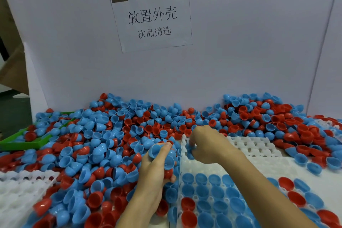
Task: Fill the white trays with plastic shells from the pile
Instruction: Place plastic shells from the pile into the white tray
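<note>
A wide pile of blue and red plastic shells (pixel 114 135) covers the table from left to right. A white tray (pixel 212 165) lies in front of me at centre right, its near rows holding several blue and red shells (pixel 216 192). My left hand (pixel 157 168) holds a handful of shells, mostly blue, just left of the tray's edge. My right hand (pixel 207 144) is over the tray's far left corner, its curled fingers pinching a blue shell (pixel 190 151) against the tray.
A second white tray (pixel 259 144) lies beyond the first. Another white tray (pixel 20 189) sits at the near left. A green bin (pixel 27 143) stands at the far left, half buried in shells. A white board with a paper sign (pixel 151 17) walls the back.
</note>
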The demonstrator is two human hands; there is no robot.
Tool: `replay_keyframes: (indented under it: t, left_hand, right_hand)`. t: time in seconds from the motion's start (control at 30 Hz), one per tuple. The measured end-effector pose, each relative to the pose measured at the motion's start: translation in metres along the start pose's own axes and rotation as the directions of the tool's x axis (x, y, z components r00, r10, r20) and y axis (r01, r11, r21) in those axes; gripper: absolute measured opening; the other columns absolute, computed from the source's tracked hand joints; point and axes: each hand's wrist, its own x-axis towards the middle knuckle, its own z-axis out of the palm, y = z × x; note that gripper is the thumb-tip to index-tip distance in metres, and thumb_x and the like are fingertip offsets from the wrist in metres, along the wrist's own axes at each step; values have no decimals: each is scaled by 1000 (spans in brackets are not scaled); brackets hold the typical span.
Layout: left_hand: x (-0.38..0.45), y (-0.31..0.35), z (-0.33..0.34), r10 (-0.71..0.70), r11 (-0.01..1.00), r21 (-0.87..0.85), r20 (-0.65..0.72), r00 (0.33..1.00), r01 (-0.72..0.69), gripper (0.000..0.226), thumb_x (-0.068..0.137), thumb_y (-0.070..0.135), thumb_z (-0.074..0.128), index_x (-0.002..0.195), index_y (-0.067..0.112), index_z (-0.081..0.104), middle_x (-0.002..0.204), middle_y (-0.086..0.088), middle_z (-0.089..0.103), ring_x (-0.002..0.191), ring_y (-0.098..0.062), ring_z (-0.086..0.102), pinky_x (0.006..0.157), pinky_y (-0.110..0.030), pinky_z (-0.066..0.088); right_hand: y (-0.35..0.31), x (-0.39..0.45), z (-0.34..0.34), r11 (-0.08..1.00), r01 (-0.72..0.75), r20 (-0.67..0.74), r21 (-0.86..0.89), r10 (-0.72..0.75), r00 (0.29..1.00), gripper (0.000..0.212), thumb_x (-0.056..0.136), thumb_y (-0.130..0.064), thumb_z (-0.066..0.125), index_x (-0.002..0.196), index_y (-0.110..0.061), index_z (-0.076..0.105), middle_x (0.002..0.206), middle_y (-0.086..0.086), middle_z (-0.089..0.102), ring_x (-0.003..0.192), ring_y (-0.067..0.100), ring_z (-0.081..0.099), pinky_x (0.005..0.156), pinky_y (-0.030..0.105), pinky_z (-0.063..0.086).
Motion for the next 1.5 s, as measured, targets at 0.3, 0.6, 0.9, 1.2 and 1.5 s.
replay_keyframes:
  t: [0.3,0.6,0.9,1.2,1.5]
  left_hand:
    - [-4,9,-2,-24,998,-62,10,1000,24,23,94,24,67,74,16,75,69,-11,63,54,-18,56,38,-26,40]
    - [-6,13,0,-103,985,-139,17,994,105,17,93,26,67,84,12,71,80,-14,66,58,-19,61,38,-24,39]
    - [-4,7,0,-139,989,-63,-25,990,138,47,77,55,74,101,15,71,84,-11,68,48,-17,61,40,-28,44]
    - [-8,1,-1,-113,978,191,131,985,87,67,64,73,67,92,13,73,44,6,48,39,-10,48,37,-24,35]
    - [-6,4,-2,-87,994,78,187,978,74,71,64,65,74,106,10,65,65,-6,59,47,-13,52,34,-22,34]
  right_hand:
    - [-21,7,23,965,93,141,-246,-60,988,29,86,-16,68,85,-14,39,74,-1,33,58,15,36,52,30,32]
    - [-5,3,10,991,90,121,98,-102,987,24,92,-14,65,115,-11,70,107,4,71,88,20,67,76,32,58]
    - [-21,-36,16,727,352,-277,590,-227,934,11,87,-25,70,92,-34,66,79,-7,61,69,10,60,67,20,52]
    - [-22,-41,26,734,402,-356,548,-230,906,12,81,-7,70,73,-14,65,65,-2,62,63,16,57,58,28,49]
    - [-15,-39,30,530,267,-328,805,22,944,23,86,-2,68,86,-24,60,65,2,65,56,14,58,57,29,54]
